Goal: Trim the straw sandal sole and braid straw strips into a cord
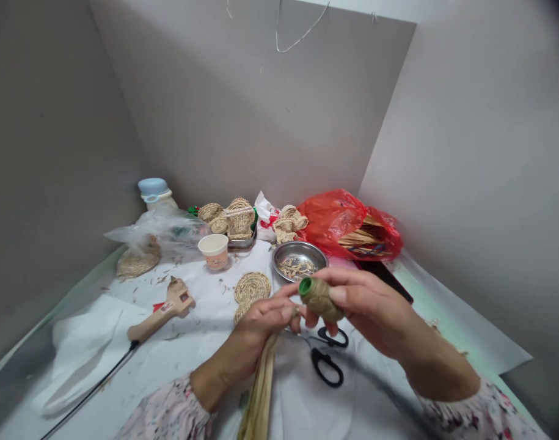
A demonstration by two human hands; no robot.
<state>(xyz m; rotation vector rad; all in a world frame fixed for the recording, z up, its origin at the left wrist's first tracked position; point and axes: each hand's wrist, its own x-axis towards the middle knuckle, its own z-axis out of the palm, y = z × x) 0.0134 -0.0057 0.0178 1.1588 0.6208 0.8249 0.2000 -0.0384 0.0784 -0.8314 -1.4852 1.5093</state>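
My left hand (256, 324) is closed around the upper end of a bundle of pale straw strands (259, 391), which hangs down toward the table's near edge. Close beside it, my right hand (371, 308) grips a spool of olive-brown thread (325, 299) with a green core, its open end facing left. Below the spool lie scissors (327, 366) with black handles; their blades are partly hidden by my hands. Just behind my left hand rests a flat coiled straw piece (252, 287), its lower part covered by that hand.
A glue gun (164, 310) with a black cord lies at left. Farther back stand a paper cup (215, 252), a metal bowl (299, 249) with straw scraps, woven straw pieces (239, 219), a blue-lidded bottle (154, 190) and a red plastic bag (334, 214) of straw. Grey walls enclose the table.
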